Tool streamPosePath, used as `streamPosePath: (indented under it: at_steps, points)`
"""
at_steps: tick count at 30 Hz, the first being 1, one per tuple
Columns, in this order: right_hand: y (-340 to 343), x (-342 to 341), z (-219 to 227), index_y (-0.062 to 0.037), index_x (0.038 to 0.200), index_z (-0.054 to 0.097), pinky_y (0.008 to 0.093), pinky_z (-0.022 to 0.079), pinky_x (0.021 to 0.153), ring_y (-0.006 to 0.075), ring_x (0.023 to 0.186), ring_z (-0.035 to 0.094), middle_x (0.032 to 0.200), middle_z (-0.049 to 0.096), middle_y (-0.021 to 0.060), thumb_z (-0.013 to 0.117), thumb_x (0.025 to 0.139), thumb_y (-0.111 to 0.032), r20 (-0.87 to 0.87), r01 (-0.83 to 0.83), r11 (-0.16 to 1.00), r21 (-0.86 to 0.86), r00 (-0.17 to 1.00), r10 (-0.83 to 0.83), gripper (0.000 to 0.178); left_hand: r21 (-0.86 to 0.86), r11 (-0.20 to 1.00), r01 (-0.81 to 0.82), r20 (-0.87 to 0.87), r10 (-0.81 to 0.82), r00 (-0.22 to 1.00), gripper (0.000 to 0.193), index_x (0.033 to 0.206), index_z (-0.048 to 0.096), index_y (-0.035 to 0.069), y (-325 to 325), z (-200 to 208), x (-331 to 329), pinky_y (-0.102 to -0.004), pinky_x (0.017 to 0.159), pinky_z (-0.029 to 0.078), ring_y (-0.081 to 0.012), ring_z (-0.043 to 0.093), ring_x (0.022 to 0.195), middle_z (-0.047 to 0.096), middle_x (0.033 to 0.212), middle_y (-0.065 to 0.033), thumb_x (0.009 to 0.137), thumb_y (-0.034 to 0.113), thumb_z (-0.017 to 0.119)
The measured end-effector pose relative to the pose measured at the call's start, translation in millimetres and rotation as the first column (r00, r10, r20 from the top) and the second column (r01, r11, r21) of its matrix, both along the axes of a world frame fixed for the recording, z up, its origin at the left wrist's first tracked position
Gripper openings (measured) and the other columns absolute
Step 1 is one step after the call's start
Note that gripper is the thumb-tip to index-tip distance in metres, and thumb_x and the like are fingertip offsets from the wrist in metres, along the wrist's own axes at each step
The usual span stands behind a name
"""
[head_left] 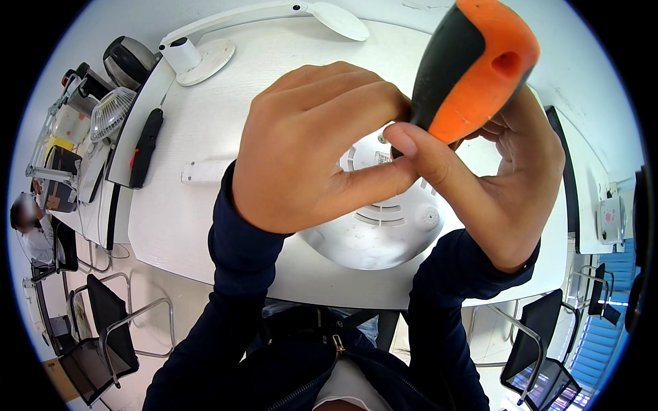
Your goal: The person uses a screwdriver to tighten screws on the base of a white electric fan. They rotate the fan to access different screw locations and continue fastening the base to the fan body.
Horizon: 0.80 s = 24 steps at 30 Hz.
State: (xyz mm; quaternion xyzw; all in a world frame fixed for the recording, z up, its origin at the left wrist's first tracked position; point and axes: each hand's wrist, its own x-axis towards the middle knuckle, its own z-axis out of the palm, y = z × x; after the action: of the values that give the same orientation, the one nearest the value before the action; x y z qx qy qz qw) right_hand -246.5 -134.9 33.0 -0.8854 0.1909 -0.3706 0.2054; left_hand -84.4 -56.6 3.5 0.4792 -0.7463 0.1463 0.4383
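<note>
Screwdriver [473,68] stands near-upright betw. both hands, fat orange/black handle toward the camera, shaft pointing down at the white round appliance [384,233] on the table [192,137]. Left hand [308,147] grip is closed, thumb + fingers pinching the handle's lower end; right hand [510,178] cups it from behind, fingers curled, equally near.

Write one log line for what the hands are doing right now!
left hand: pinching orange-and-black screwdriver handle | right hand: cupped round its lower end | beneath: round white plastic appliance on white table
</note>
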Motion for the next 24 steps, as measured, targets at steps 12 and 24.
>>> streamPosePath:
  at_steps: [12,24]
  points:
    - [1.2,2.7,2.5,0.0013,0.096,0.059,0.0252,0.047,0.070,0.0136,0.071,0.063,0.078,0.065,0.0070,0.079,0.068,-0.013,-0.072,0.049,0.998,0.030,0.996,-0.047,0.038,-0.007,1.000,-0.018,0.029,0.019,0.999,0.039,0.093,0.065,-0.001,-2.6,-2.9,2.6,-0.0266,0.068,0.050,-0.0215,0.065,0.075,0.067,0.090,-0.0118,0.059,0.010,0.078]
    - [-3.1,2.7,-1.2,0.0004,0.092,0.060,0.0243,0.047,0.068,0.0125,0.067,0.061,0.075,0.064,0.0056,0.081,0.067,-0.019,-0.067,0.044,0.998,-0.037,0.997,-0.046,0.038,0.136,0.990,0.048,-0.076,-0.038,0.996,0.033,0.094,0.064,-0.001,-2.8,-3.8,4.1,-0.0278,0.069,0.049,-0.0215,0.065,0.077,0.066,0.090,-0.0123,0.063,0.005,0.073]
